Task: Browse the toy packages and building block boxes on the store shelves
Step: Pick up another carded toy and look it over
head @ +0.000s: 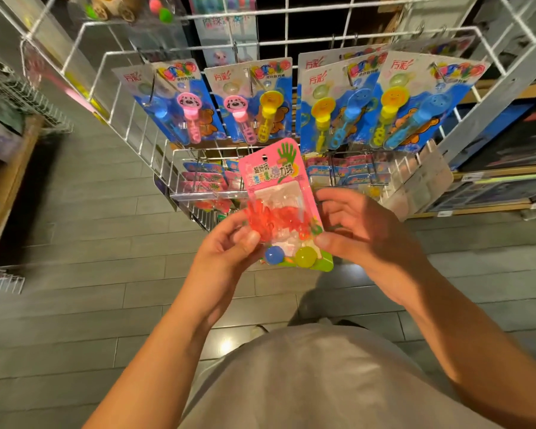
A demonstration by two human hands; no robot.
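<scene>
I hold a pink toy blister package (276, 181) upright in front of me, with red sticky hands, a blue ball and a yellow-green ball under its plastic. My left hand (226, 246) pinches its lower left edge between thumb and fingers. My right hand (362, 230) grips its right edge, thumb on the front. Behind it, a white wire display rack (130, 119) carries hanging bubble-wand packages (251, 100) on blue cards in a row.
Lower hooks on the rack hold smaller pink and blue toy packs (356, 174). Wooden shelves with boxes (508, 144) stand at the right. Another shelf unit (3, 168) and a wire basket are at the left. Grey plank floor (90, 274) lies below.
</scene>
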